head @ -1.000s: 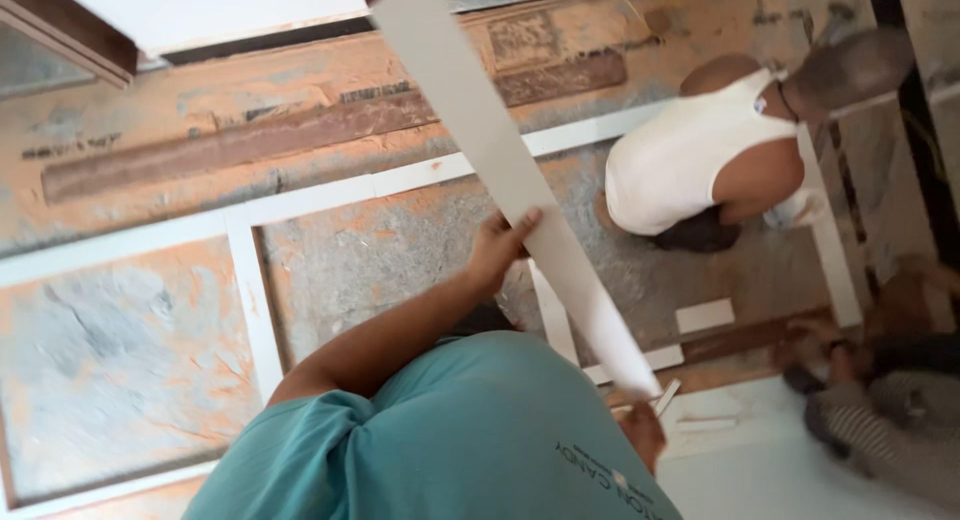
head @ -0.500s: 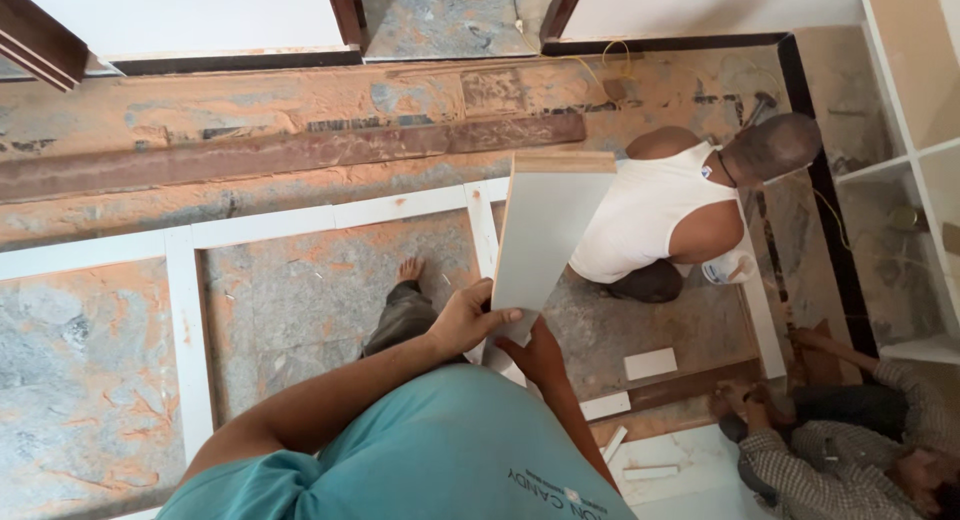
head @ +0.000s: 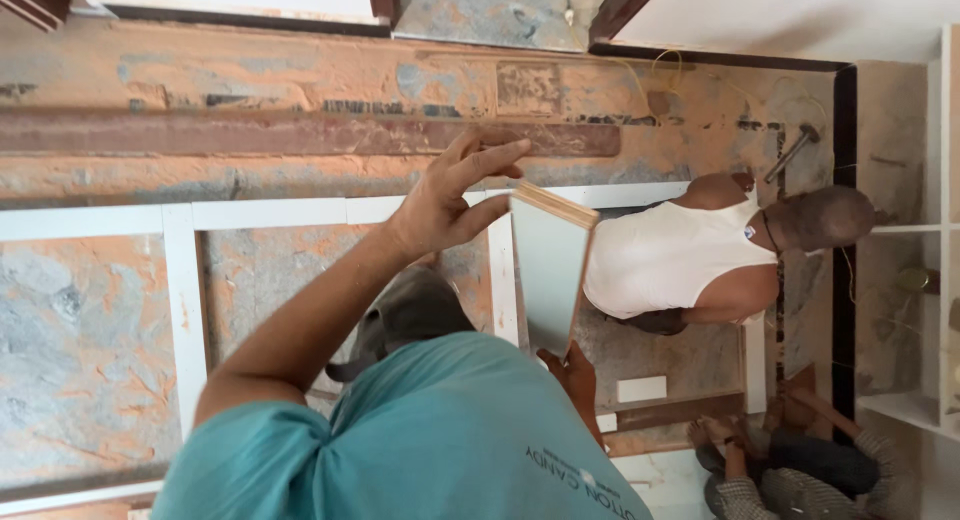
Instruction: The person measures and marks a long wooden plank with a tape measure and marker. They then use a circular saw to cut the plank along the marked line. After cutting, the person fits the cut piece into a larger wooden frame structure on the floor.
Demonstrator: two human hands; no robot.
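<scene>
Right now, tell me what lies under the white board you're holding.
Below the white board show the dusty stone floor, part of a white frame and a crouching person in a white vest. The floor directly beneath the board is hidden.

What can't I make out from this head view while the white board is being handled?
- Right hand: mostly behind the teal shirt, so its grip on the white wood-edged board is unclear.
- Board's lower end: hidden by that hand and shirt.
- Left hand: fingers spread; contact with the board's top corner is uncertain.
- Crouching person in checked sleeves: cut off by the bottom edge.
- Small round object on the white shelf unit: too blurred to identify.
</scene>
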